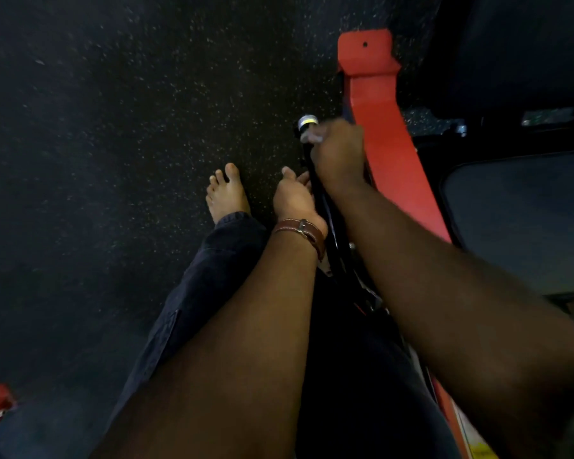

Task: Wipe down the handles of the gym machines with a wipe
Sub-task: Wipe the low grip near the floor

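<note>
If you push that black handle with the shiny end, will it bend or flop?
Probably not. The handle looks like a straight bar with a metal cap, fixed beside the red frame, so likely stiff. The right hand wraps it, the left hand lies lower. Whether it swings cannot be told.

The right hand [337,154] is motion-blurred and covers most of the handle [307,125], so any wipe is indiscernible; the left hand [295,200] hides its own fingers.

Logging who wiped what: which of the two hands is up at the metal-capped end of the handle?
The right hand, curled round the black handle just below its silver end cap. The left hand, with the brown wrist strap, sits lower along it.
</note>
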`<state>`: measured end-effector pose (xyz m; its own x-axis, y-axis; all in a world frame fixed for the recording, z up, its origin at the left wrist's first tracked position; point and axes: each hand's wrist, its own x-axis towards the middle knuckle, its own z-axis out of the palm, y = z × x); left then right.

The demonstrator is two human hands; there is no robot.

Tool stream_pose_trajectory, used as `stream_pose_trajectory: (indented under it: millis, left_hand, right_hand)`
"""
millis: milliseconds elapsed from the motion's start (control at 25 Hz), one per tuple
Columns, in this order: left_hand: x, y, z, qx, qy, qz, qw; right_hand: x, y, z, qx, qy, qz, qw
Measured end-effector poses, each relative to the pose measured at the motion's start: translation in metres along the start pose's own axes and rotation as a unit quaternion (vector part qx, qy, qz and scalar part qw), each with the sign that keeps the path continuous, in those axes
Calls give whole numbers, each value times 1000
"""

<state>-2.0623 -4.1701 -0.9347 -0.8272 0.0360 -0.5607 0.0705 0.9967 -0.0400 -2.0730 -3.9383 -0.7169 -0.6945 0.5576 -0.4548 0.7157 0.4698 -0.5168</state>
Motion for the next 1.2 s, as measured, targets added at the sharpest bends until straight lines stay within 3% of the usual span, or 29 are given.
stream_pose_trajectory:
  millis: [40,160,200,240,360,480,600,640,680,720,760,800,840,920,960,1000,1080,1160,1200]
  left_hand:
    - [-3,-5,-5,31,67,33,997]
    - [-6,0,-28,-6,-23,-12,1000]
    - [-12,1,-32,-24,-10,0,1000]
    - [-13,2,-38,-32,-49,9,998]
    - [-10,0,-39,-31,-23,45,998]
    - [-9,-1,-39,-35,-34,30,998]
    - [-5,-3,-27,-47,-27,17,998]
    - [-4,-4,-26,-43,-28,15,999]
    - [-3,-5,-24,-35,-25,18,999]
    - [-2,-5,-24,-41,-20,18,999]
    - [-2,-5,-25,-43,-16,17,999]
    - [-4,-3,-28,-36,-19,18,999]
    - [-4,-3,-29,-38,-14,14,999]
    - [-4,-2,-30,-41,-9,12,999]
    - [-5,-1,-33,-48,-9,12,999]
    - [-5,2,-35,-47,-4,16,999]
    - [-5,-1,-32,-55,6,23,998]
    - [-8,-6,-33,-57,-17,16,998]
    - [-7,-4,-30,-64,-6,10,998]
  right_hand:
    - [25,-3,8,-6,-3,-2,1000]
    - [58,-7,12,-61,-58,1,996]
    - [53,-7,9,-74,-63,-5,995]
    - [44,-3,7,-68,-56,-24,996]
    - [15,19,-3,-9,-44,-114,993]
    - [47,7,-8,-1,-107,-152,983]
    - [92,-17,2,-138,-291,-26,946]
    - [97,-20,3,-107,-304,50,945]
    - [100,-19,4,8,-294,172,940]
    - [96,-18,2,205,-261,313,890]
    - [86,-11,3,365,-197,413,811]
    - [78,-1,7,445,-134,445,766]
    - [68,5,10,441,-82,428,785]
    - [60,7,13,246,-23,254,935]
    - [65,5,12,91,-42,130,986]
    - [75,1,11,-39,-95,35,994]
    - [98,-16,9,-198,-246,-36,948]
    - [119,-20,8,-182,-339,22,923]
    - [123,-17,6,-87,-360,108,923]
